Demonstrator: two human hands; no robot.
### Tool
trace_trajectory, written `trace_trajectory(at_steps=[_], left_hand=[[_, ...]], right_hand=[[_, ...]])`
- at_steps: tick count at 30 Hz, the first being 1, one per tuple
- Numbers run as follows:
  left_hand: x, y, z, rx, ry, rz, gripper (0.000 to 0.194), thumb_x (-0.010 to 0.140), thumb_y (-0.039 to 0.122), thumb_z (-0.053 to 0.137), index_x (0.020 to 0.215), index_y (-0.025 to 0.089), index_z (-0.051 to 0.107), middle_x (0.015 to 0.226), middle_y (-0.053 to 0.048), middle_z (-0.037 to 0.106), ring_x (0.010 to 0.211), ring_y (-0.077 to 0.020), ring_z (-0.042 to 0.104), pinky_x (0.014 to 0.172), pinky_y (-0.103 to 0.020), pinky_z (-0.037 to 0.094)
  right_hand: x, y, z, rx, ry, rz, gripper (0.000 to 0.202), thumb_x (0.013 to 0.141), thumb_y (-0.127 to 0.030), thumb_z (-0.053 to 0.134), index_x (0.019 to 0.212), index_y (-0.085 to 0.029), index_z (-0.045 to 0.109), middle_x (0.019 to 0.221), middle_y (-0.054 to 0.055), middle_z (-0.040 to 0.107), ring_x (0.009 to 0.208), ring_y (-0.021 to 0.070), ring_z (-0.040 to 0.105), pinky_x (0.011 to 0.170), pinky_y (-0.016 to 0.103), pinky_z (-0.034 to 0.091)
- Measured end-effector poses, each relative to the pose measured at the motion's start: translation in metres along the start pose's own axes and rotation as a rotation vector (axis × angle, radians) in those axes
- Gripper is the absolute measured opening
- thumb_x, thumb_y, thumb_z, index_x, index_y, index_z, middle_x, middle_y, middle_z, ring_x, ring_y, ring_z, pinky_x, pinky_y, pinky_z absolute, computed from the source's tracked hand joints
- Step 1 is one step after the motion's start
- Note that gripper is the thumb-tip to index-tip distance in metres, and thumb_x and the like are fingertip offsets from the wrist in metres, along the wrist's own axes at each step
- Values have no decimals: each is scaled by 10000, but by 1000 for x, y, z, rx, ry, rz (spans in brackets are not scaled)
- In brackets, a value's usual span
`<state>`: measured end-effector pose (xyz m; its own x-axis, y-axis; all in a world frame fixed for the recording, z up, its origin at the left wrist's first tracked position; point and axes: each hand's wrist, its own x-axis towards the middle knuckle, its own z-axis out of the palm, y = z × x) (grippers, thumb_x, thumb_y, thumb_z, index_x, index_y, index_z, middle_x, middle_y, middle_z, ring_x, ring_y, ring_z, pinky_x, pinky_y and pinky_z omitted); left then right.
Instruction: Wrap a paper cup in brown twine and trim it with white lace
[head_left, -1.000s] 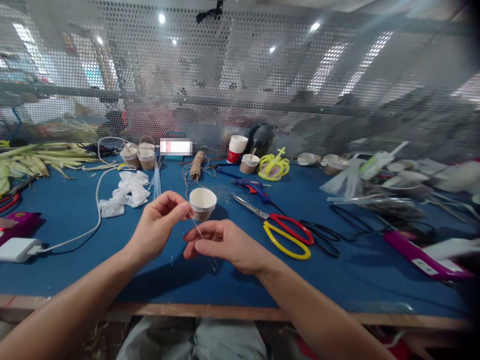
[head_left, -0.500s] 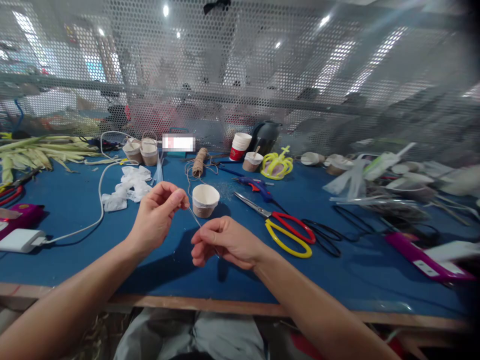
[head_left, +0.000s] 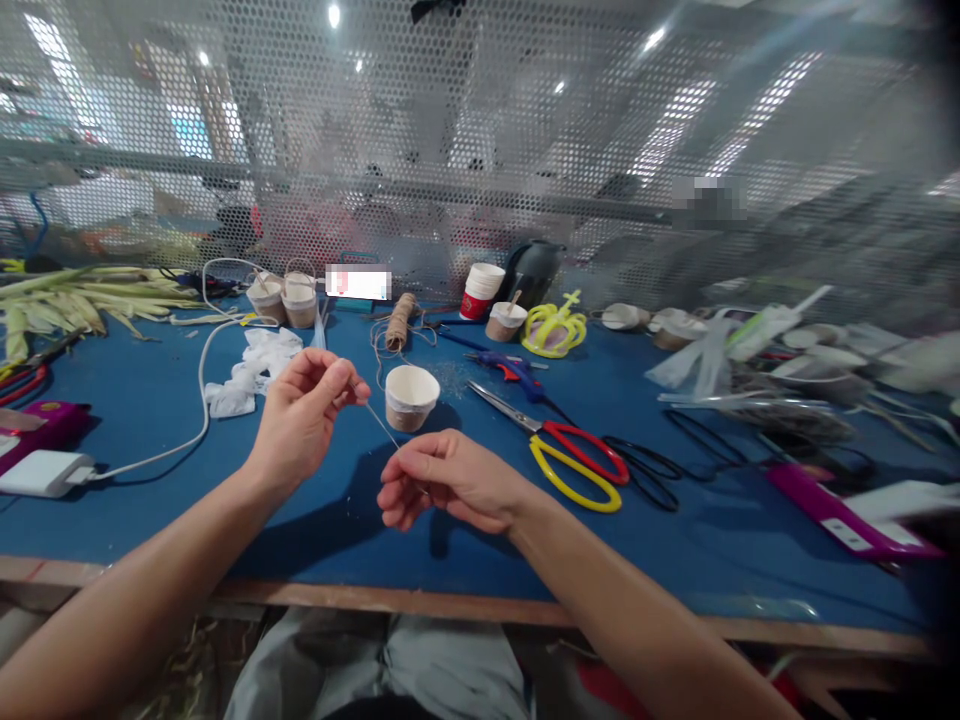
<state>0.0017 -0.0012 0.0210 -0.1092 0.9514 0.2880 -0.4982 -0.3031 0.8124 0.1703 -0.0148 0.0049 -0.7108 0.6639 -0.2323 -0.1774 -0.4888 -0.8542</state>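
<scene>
Between my hands a thin piece of twine (head_left: pixel 382 426) is stretched at a slant. My left hand (head_left: pixel 311 405) pinches its upper end between thumb and fingertips. My right hand (head_left: pixel 442 480), lower and closer to me, pinches the other end with its fingers curled. Just beyond them a small white-lined paper cup (head_left: pixel 412 398) with a brown wrapped outside stands upright on the blue table, touched by neither hand. Behind the cup lies a roll of brown twine (head_left: pixel 400 322), a loose strand trailing from it towards the cup.
Scissors (head_left: pixel 570 455) with red and yellow handles lie to the right, below a blue glue gun (head_left: pixel 508 370). Crumpled white fabric (head_left: pixel 255 370) and a white cable are on the left. Behind stand wrapped cups (head_left: pixel 300 300), a stack of paper cups (head_left: pixel 480 292) and a yellow crown-shaped piece (head_left: pixel 553 328).
My left hand has moved slightly up and left, drawing the twine straighter. My right hand has barely shifted, still pinching it.
</scene>
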Motion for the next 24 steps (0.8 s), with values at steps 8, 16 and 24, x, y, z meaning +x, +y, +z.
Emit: trace_trajectory(at_steps=[8,16,24], left_hand=[[6,0,-5,-15,6,46,177,685,195,707,680,161,534,603,38,613,554,-77,606,546,-176,466],[8,0,-6,-46,15,35,172,696,166,697,674,160,527,599,40,609,551,-78,608,548,-172,469],[9,0,-6,-38,39,31,168,702,161,687,670,159,522,590,38,600,547,-76,599,547,-177,459]], right_hand=[[0,-1,-6,49,-23,66,326,655,-392,745,744,-87,672,629,36,706,532,123,674,466,183,527],[1,0,-7,42,9,48,302,641,-371,756,694,-91,655,579,19,693,504,122,665,449,187,517],[0,1,-6,20,1,26,282,663,-361,742,702,-93,663,593,22,698,511,125,669,454,191,517]])
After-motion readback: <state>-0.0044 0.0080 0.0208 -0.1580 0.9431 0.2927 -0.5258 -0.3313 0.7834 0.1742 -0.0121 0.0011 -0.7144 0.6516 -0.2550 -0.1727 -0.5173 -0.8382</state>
